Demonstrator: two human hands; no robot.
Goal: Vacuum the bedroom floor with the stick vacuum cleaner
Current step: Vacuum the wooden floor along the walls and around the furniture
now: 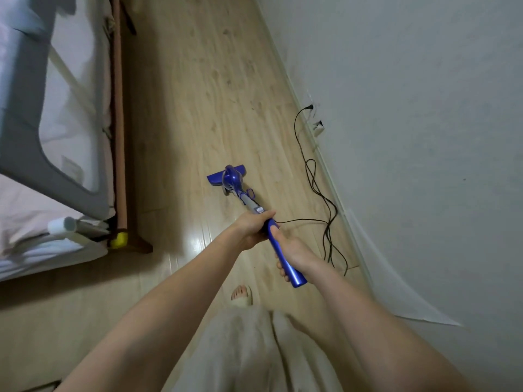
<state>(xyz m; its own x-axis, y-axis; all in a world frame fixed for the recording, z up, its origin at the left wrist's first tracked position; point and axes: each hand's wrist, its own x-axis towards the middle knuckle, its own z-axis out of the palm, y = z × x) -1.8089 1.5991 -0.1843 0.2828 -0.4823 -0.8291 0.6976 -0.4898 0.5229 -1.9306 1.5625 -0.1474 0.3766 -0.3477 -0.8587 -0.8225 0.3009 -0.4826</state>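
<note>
A blue stick vacuum cleaner [236, 184] stands on the light wooden floor [203, 89], its wide floor head flat between the bed and the wall. My left hand [253, 228] grips the upper shaft where the grey tube meets the blue handle. My right hand [294, 254] grips the blue handle lower down, near its end. The vacuum's black power cord [319, 190] runs from the handle in loose loops along the wall to a socket [311, 107].
A bed with a grey mesh guard rail [25, 131] and a wooden frame [120, 154] lines the left side. A white wall [410, 108] with a skirting board runs along the right. My foot in a sandal [242, 294] stands behind the vacuum.
</note>
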